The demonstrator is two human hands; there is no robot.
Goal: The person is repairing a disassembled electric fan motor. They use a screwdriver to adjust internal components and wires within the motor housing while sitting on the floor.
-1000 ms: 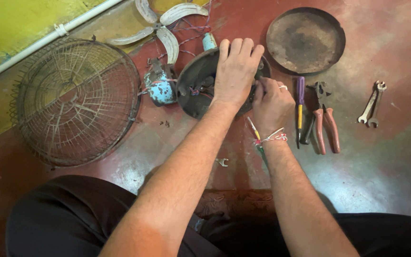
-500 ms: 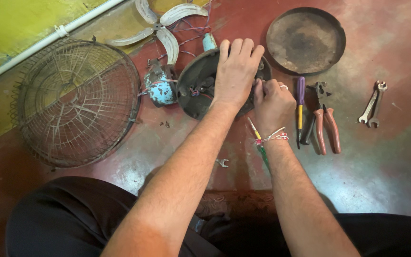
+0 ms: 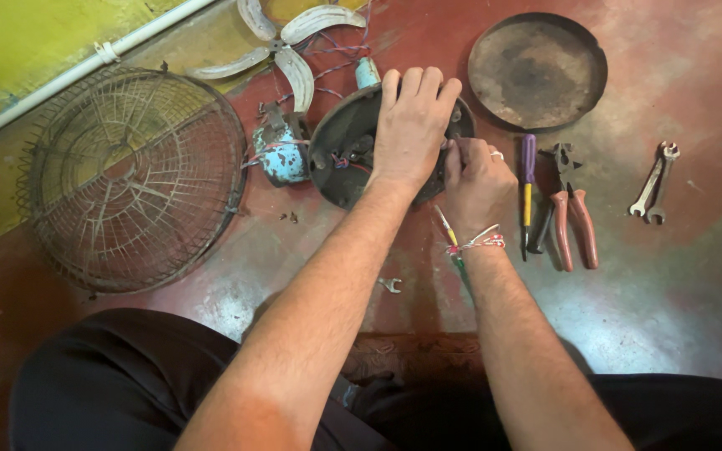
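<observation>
Red floor bears a round fan base (image 3: pixel 340 154), left hand (image 3: pixel 411 125) clasping its rim, right hand (image 3: pixel 474 179) pinching beside.

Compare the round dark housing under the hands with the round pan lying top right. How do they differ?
The housing is tilted, with both hands on it: left hand over the top, right hand at its right edge; the pan lies flat and untouched. The housing shows wires and parts inside; the pan is empty with a rusty, dusty base. Both are round, dark metal, similar in size, on the red floor.

Left hand (image 3: pixel 411 125) flat, right hand (image 3: pixel 475 179) curled.
</observation>
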